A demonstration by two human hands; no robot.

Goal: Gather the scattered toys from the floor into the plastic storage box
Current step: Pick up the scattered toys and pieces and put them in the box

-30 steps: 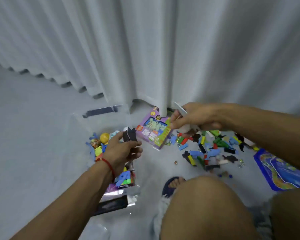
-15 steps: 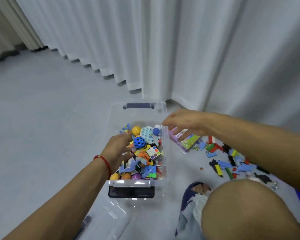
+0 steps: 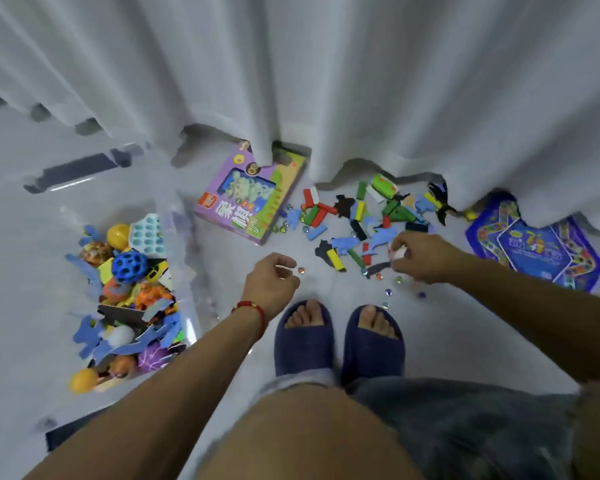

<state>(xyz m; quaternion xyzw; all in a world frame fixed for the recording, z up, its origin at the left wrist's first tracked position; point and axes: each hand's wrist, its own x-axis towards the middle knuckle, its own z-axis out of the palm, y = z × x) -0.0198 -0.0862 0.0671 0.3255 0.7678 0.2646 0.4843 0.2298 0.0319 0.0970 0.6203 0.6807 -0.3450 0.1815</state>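
The clear plastic storage box (image 3: 192,299) stands on the floor at the left, heaped with toys, a blue holed ball (image 3: 129,266) near the top. Scattered coloured blocks and foam pieces (image 3: 355,220) lie by the curtain hem, with small marbles (image 3: 301,270) around them. My left hand (image 3: 272,280) hovers low over the floor beside one marble, fingers loosely curled and holding nothing. My right hand (image 3: 421,256) is down at the near edge of the pile, fingertips pinching a small pale piece (image 3: 398,252).
A purple game box (image 3: 253,202) lies partly under the white curtain (image 3: 326,81). At the right lies a blue game board (image 3: 534,245). My feet in dark slippers (image 3: 303,344) stand just behind the marbles. Bare grey floor stretches left of the box.
Both hands left the storage box, where the left hand dropped its black piece. They are now down at the floor pile, and the view has tilted downward.
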